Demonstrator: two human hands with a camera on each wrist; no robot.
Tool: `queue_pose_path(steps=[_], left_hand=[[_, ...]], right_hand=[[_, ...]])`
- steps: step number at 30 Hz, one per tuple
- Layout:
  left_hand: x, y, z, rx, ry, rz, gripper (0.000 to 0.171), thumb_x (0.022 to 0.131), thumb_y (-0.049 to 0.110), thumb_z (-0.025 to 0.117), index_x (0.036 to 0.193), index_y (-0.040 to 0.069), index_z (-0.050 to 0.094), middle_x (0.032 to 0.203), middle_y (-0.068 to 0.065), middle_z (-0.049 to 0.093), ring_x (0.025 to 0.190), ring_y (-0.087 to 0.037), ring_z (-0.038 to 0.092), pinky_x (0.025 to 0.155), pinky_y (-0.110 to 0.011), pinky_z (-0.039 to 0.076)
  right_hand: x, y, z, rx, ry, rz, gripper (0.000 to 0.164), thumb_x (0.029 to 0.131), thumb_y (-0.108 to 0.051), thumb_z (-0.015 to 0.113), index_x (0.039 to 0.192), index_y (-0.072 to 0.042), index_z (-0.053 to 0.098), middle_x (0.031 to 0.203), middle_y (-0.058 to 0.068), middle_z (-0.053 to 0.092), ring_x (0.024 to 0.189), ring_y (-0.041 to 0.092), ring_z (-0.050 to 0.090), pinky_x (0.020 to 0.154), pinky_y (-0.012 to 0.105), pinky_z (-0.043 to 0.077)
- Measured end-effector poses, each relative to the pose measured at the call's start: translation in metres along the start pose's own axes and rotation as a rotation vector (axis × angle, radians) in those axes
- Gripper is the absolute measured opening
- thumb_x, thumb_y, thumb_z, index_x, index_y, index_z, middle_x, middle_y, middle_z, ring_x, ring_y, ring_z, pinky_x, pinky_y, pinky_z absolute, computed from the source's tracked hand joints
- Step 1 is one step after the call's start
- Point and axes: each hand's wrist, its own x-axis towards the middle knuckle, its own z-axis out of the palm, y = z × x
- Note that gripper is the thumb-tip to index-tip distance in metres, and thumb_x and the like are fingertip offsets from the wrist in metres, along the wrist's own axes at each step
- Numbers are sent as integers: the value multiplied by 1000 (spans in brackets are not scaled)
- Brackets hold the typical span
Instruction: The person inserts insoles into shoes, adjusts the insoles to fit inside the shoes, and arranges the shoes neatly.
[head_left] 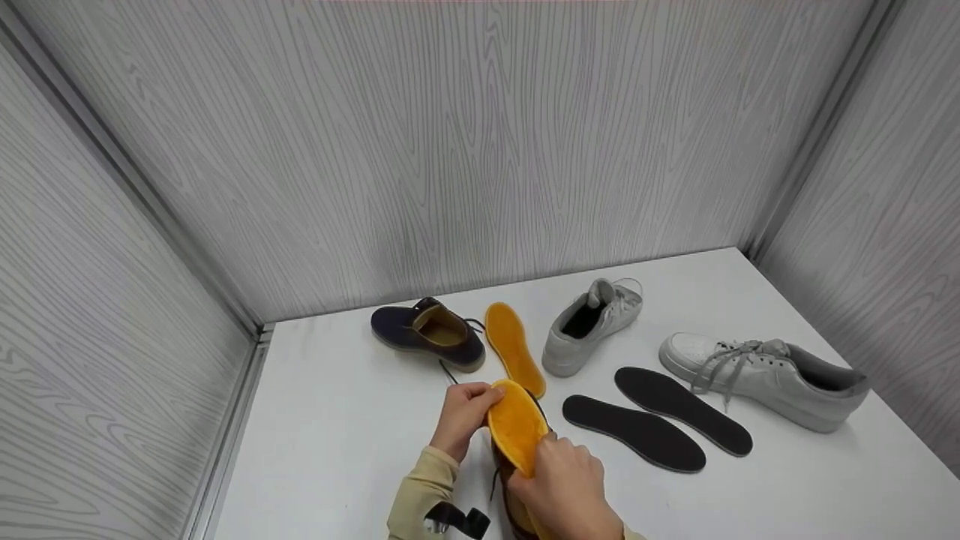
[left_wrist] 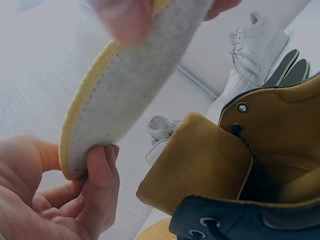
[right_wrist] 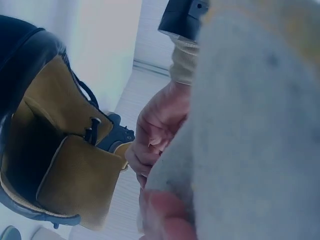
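Observation:
A yellow insole [head_left: 516, 420] is held up over a dark lace-up shoe [head_left: 507, 465] with a tan lining. My left hand [head_left: 463, 416] pinches the insole's far rounded end between thumb and fingers. My right hand [head_left: 566, 484] grips the insole farther back along its side. In the left wrist view the insole's pale grey felt underside [left_wrist: 130, 85] shows, with a yellow stitched edge. The shoe's opening [left_wrist: 275, 175] lies below it, the tongue [left_wrist: 197, 165] folded outward. Much of the shoe is hidden behind the right hand and insole in the head view.
A second dark shoe [head_left: 427, 334] and a yellow insole [head_left: 516, 349] lie toward the back. To the right are a light sneaker [head_left: 574, 349], another laced sneaker [head_left: 765, 382] on the right, and two black insoles [head_left: 637, 435] between them and my hands. Walls [head_left: 450, 150] enclose the white table [head_left: 322, 450].

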Motion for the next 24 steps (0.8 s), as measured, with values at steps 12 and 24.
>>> queue_pose_path(steps=[12,24], left_hand=[[2,-2,0,28,-116,7,29,86,26,67,93,-1,68,87,-7,67,72,-15,62,70,-29,52],[2,-5,-4,34,-132,50,30,90,28,61,92,-1,68,76,-5,65,60,-12,58,57,-25,50]], right_hand=[[-5,2,-5,43,-23,-73,20,73,-22,65,84,-7,60,61,3,47,52,17,46,49,35,41],[-14,9,-15,47,32,-126,15,69,-27,66,66,-14,57,54,-3,44,48,14,43,45,31,36]])
